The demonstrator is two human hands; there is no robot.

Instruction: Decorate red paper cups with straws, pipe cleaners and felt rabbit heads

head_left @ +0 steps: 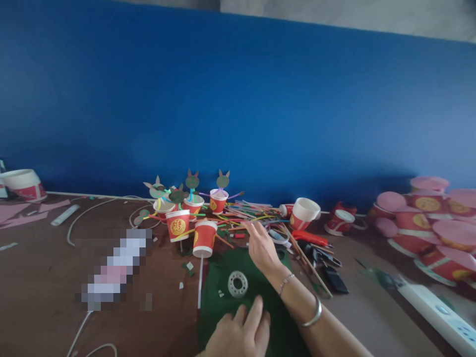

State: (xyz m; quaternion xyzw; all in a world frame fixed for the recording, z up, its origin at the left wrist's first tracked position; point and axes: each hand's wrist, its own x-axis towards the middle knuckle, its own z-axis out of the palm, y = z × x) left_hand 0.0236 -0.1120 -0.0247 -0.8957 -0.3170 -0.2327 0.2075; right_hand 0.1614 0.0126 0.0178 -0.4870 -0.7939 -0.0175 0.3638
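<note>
My right hand (262, 245) stretches forward over a green paper sheet (260, 292), its fingers extended at the near edge of a pile of coloured straw-like sticks (256, 210). Whether the fingertips touch a stick is hard to see. Lower down, my left hand (241, 332) hovers over or rests on the same sheet with fingers apart and nothing in them. Just beyond its fingertips lies a white ring-shaped roll (238, 283). An upside-down red paper cup (205, 239) stands at the sheet's far left corner, with a pale strip (201, 282) below it.
Red cups with animal-faced paper figures (192, 181) stand before the blue wall (238, 99). On the right are a white cup stack (304, 214), a red-orange tool (310, 238), a black object (335, 279), a power strip (439, 312) and pink-topped cups (427, 218). A white cable (76, 223) curves at left.
</note>
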